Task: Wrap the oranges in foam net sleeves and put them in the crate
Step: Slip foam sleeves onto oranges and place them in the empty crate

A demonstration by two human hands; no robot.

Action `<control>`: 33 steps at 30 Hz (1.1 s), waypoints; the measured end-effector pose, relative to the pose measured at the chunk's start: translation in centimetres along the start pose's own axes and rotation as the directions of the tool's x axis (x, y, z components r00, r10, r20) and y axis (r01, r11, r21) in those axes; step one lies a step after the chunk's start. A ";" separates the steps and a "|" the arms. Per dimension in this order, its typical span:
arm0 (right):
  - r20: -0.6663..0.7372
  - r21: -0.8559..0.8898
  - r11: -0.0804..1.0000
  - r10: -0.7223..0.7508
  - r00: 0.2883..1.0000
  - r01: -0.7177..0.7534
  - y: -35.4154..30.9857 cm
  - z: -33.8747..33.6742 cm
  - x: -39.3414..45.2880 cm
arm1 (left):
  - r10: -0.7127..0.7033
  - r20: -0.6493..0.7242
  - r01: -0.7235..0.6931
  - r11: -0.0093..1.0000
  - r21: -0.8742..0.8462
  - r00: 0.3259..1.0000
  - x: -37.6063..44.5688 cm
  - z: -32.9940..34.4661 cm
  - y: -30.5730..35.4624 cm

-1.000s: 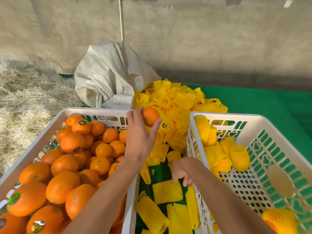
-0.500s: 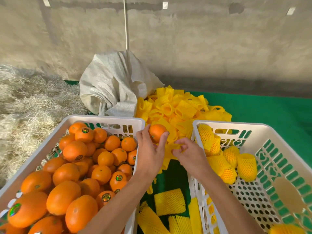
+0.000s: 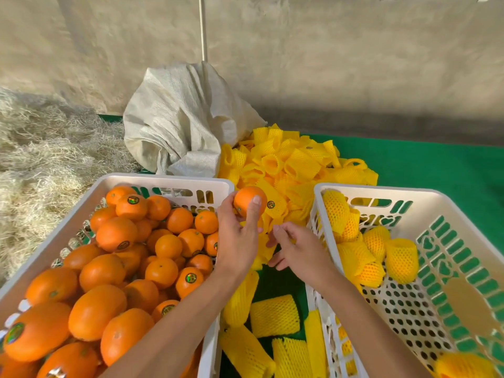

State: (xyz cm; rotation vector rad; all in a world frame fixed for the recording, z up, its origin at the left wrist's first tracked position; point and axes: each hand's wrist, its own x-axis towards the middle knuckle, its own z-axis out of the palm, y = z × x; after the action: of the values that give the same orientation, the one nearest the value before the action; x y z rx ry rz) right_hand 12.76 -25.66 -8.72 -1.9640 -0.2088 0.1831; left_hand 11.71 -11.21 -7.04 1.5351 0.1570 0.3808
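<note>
My left hand (image 3: 236, 241) grips a bare orange (image 3: 246, 199) above the gap between the two white crates. Just to its right, my right hand (image 3: 298, 251) pinches a yellow foam net sleeve (image 3: 262, 251) that hangs below the orange. The left crate (image 3: 163, 180) is heaped with bare oranges (image 3: 114, 268). The right crate (image 3: 381, 190) holds several sleeved oranges (image 3: 401, 259) at its far left side, and another shows at its near corner. A pile of empty sleeves (image 3: 294, 165) lies behind the hands.
A crumpled white woven sack (image 3: 185, 126) lies behind the left crate. Straw (image 3: 41, 159) covers the ground to the left. Green cloth (image 3: 436, 165) covers the table. Loose sleeves (image 3: 274, 315) lie in the gap between the crates. A wall runs across the back.
My right hand came up from low in the gap to the pile's near edge and took a sleeve. My left hand brought the orange closer to it.
</note>
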 end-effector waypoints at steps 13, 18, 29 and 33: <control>0.522 -0.553 0.831 0.286 0.803 0.063 -0.1 4.2 -1.8 | 0.007 0.003 -0.008 0.995 0.102 1.000 0.0 0.1 -0.1; 0.029 -0.435 0.900 -0.005 1.000 0.017 -1.4 0.5 -0.7 | 0.047 -0.051 -0.041 0.994 0.106 0.998 0.1 -0.1 -0.2; -0.529 -0.424 0.901 -0.165 0.832 -0.091 -3.0 -13.2 6.1 | 0.079 -0.032 -0.074 0.987 0.144 0.996 -0.2 0.0 -0.2; -0.526 -0.423 0.901 -0.155 0.836 -0.100 -1.8 -12.3 5.4 | 0.063 -0.018 -0.060 0.988 0.145 0.998 -0.1 0.0 -0.3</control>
State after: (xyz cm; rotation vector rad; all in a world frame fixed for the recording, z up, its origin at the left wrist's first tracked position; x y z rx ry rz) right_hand 20.68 -34.74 -2.38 -2.3677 0.1158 -0.4977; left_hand 11.71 -11.23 -7.39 1.6819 0.1577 0.4438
